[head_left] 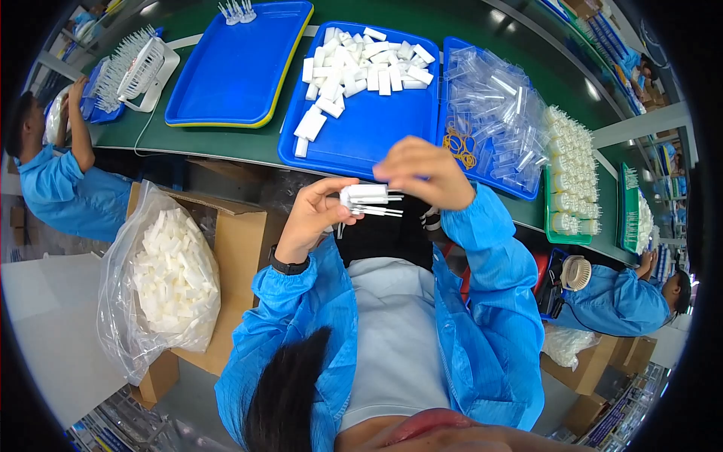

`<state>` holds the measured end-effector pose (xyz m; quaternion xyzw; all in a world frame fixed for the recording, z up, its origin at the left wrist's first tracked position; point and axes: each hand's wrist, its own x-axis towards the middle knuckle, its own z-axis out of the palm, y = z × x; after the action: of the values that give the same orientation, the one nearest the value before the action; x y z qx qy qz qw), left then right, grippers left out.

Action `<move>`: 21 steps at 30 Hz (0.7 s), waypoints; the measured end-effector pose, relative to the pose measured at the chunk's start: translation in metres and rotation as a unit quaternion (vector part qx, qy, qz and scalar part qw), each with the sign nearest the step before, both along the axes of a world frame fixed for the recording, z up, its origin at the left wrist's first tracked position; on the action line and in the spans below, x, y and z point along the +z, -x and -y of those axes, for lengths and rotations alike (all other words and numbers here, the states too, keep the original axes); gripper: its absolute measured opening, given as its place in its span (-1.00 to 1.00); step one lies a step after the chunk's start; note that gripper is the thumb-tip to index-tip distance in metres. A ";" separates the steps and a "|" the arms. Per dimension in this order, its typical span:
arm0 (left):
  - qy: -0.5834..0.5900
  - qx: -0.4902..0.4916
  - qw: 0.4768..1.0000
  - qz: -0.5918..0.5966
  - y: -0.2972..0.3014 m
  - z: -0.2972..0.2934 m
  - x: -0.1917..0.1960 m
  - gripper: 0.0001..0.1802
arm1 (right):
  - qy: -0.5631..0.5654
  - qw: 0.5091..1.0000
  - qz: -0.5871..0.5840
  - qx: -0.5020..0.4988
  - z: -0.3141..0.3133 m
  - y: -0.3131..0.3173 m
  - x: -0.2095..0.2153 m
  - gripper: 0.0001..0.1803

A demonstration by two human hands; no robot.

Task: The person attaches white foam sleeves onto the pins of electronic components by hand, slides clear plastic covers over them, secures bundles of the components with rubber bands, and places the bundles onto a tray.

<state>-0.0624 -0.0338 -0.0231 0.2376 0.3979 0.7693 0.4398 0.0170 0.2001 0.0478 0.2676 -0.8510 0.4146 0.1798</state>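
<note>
My left hand (312,213) is closed on a small white plastic piece with several thin prongs (380,211) pointing right. A white rectangular block (369,193) lies along the top of those prongs. Just above and to the right of the block is my right hand (428,173), its fingers bent and smeared by motion. Whether the right fingertips touch the block or hold anything, I cannot tell. Beyond my hands, a blue tray (361,143) carries a heap of similar white blocks (350,64).
Right of that tray, another blue tray (446,98) holds clear plastic sleeves (497,94) and yellow-brown rubber bands (461,147). Pronged white pieces fill a green tray (566,238). A blue tray (233,75) sits back left. A bag of white blocks (177,271) stands beside me. Co-workers sit on both sides.
</note>
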 end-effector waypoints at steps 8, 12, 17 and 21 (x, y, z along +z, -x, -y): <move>0.012 0.033 0.999 -0.001 0.004 0.006 -0.014 -0.44 | -0.079 0.965 0.017 -0.249 0.017 0.081 -0.027 -0.69; -0.010 0.056 0.998 0.007 0.005 0.006 -0.017 -0.51 | -0.187 0.926 0.031 -0.327 0.026 0.103 -0.035 -0.76; 0.016 0.094 0.995 0.021 0.007 0.012 -0.018 -0.58 | -0.196 0.923 0.047 -0.329 0.024 0.102 -0.039 -0.80; -0.001 0.131 0.990 0.044 0.010 0.012 -0.020 -0.53 | -0.060 0.951 0.058 -0.299 0.009 0.085 -0.033 -0.81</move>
<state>-0.0724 -0.0458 -0.0426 0.1497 0.4051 0.8304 0.3520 -0.0678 0.1907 0.0150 -0.0133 -0.9243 0.3046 0.2296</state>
